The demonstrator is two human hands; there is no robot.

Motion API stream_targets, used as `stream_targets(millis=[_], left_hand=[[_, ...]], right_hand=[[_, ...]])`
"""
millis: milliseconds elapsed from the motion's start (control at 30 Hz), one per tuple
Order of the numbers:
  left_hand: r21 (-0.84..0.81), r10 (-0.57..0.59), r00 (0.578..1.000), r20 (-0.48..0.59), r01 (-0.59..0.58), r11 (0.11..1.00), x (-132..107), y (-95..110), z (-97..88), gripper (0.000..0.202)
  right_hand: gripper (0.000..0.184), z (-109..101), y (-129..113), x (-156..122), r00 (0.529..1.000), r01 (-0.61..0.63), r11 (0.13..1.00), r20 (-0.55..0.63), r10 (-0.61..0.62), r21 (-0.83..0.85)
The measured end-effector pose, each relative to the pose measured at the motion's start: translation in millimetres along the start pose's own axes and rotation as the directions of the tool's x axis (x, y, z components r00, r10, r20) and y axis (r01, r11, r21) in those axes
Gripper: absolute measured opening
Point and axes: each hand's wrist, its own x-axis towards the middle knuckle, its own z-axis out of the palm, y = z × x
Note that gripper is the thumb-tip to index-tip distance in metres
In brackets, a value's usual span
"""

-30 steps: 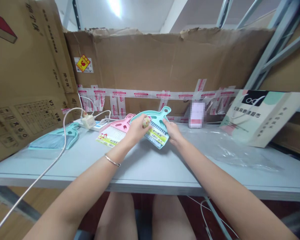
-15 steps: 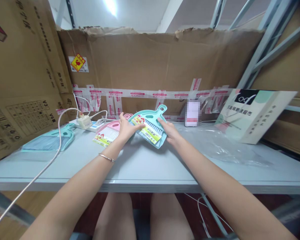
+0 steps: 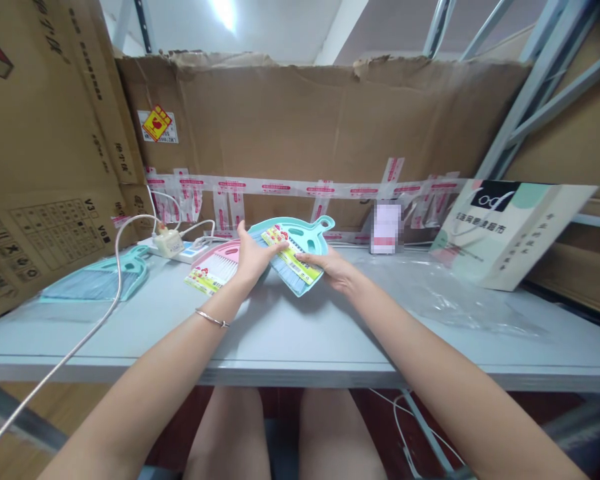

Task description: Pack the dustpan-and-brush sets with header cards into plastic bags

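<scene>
A mint-green dustpan and brush set (image 3: 293, 231) with a yellow-green label (image 3: 291, 257) is held above the table, its looped handle pointing up and right. My left hand (image 3: 254, 257) grips its left side, thumb across the label. My right hand (image 3: 333, 267) is closed on the right edge, thumb over the label's lower part; its other fingers are hidden behind. A pink dustpan and brush set (image 3: 223, 260) with a similar label lies partly behind my left hand. Farther left, another mint-green dustpan and brush (image 3: 97, 279) rests on the table.
A white power strip (image 3: 187, 252) with a plug adapter and cables stands at the back left; one cable hangs over the front edge. At the right are clear plastic wrap (image 3: 445, 297) and a printed paper bag (image 3: 500, 233). Cardboard (image 3: 280, 127) walls the back.
The held dustpan set has tilted, its handle swinging slightly lower. My right thumb has moved from near the handle down onto the label; my left hand keeps its hold.
</scene>
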Motion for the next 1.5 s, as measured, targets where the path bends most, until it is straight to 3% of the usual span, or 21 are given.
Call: stream_targets(millis=[67,133,200,300,433,533,567,633,667,733,833,900,933,1033,1133,1233,1300,1400,1500], left_hand=[[-0.193,-0.066,0.998,0.018,0.068,0.979,-1,4,2.3,0.097],[-0.349,-0.123,0.981,0.150,0.169,0.922,-3,7,4.3,0.074],[-0.388,-0.162,0.941,0.297,0.274,0.880,-6,9,5.5,0.056],[-0.375,-0.201,0.910,0.363,0.340,0.863,-13,11,6.3,0.048],[-0.386,-0.185,0.916,0.357,0.325,0.863,-17,18,7.7,0.048],[-0.407,-0.163,0.925,0.343,0.303,0.862,-14,23,11.7,0.049],[-0.359,-0.149,0.929,0.339,0.274,0.892,-13,23,14.4,0.052],[-0.072,-0.077,0.909,0.410,0.116,0.991,-14,19,23.2,0.059],[0.105,-0.047,0.871,0.488,-0.006,0.994,-17,16,29.8,0.059],[0.328,-0.025,0.741,0.671,-0.267,0.906,-29,10,48.1,0.055],[0.300,0.019,0.580,0.814,-0.449,0.842,-57,7,84.7,0.049],[0.244,0.070,0.481,0.874,-0.559,0.793,-74,9,110.3,0.047],[0.219,0.105,0.441,0.891,-0.622,0.752,-81,11,122.2,0.046],[0.218,0.231,0.411,0.882,-0.789,0.574,-89,13,151.5,0.037],[0.228,0.292,0.396,0.870,-0.850,0.475,-87,9,170.3,0.024],[0.221,0.289,0.418,0.861,-0.820,0.528,-83,4,177.2,0.021],[0.223,0.295,0.455,0.840,-0.785,0.578,-78,3,173.7,0.015],[0.246,0.306,0.562,0.769,-0.701,0.670,-57,6,153.1,0.004],[0.294,0.315,0.720,0.619,-0.584,0.757,-25,16,111.4,0.005]], right_hand=[[0.046,1,-1,0,1.000,0.029,0.999,0.001,-0.029,0.023],[0.049,2,-1,1,0.997,0.075,0.996,-0.005,-0.075,0.040],[0.050,2,1,2,0.992,0.122,0.992,-0.021,-0.121,0.042],[0.046,3,4,2,0.991,0.125,0.991,-0.045,-0.123,0.049],[0.039,6,0,-1,0.999,0.024,0.995,-0.026,-0.022,0.095],[0.037,-2,-19,-4,0.994,0.052,0.987,-0.105,-0.037,0.152],[0.036,-8,-27,-5,0.985,0.089,0.981,-0.161,-0.062,0.170],[0.033,-24,-46,-7,0.948,0.177,0.967,-0.294,-0.118,0.184],[0.030,-33,-55,-8,0.925,0.207,0.964,-0.354,-0.136,0.169],[0.026,-48,-70,-11,0.885,0.228,0.966,-0.440,-0.154,0.120],[0.025,-59,-85,-14,0.841,0.239,0.970,-0.509,-0.182,0.048],[0.026,-57,-88,-14,0.846,0.242,0.970,-0.496,-0.196,0.029],[0.026,-56,-88,-13,0.856,0.238,0.971,-0.479,-0.196,0.028],[0.027,-50,-86,-7,0.886,0.226,0.974,-0.422,-0.191,0.034],[0.026,-49,-82,-1,0.900,0.224,0.974,-0.392,-0.192,0.039],[0.026,-53,-81,4,0.894,0.233,0.971,-0.406,-0.190,0.060],[0.025,-58,-81,6,0.896,0.241,0.967,-0.403,-0.188,0.085],[0.025,-68,-86,4,0.887,0.275,0.955,-0.414,-0.205,0.115],[0.026,-76,-93,0,0.859,0.327,0.935,-0.455,-0.234,0.137]])
